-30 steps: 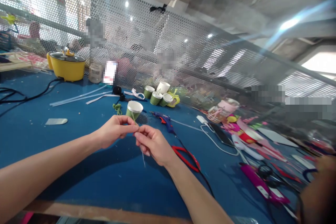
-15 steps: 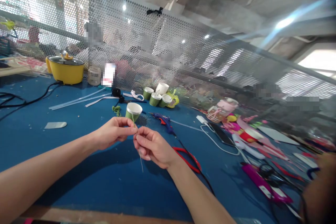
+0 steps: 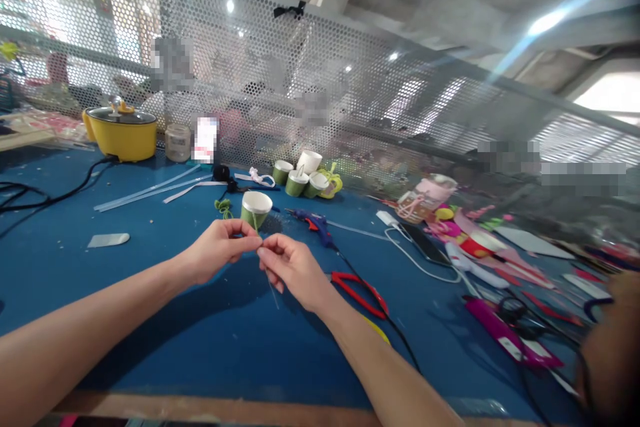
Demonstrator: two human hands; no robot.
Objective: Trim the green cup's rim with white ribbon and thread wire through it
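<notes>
My left hand and my right hand meet fingertip to fingertip above the blue table. Both are closed in a pinch on a thin green strand; the exact spot of each grip is covered by the fingers. One end rises in front of a small white-rimmed green cup, and I cannot tell whether it is attached there. A thin pale tail hangs below my right fingers. Left of the cup lies a small bundle of green yarn.
Several green cups stand by the perforated screen. A blue glue gun and red-handled pliers lie to the right. Further off are a yellow pot, a phone and a purple power strip. Another person's arm shows at right.
My right hand has risen slightly, and the strand's tail below it is higher. The view has shifted a little, and a yellow handle now shows beside my right forearm.
</notes>
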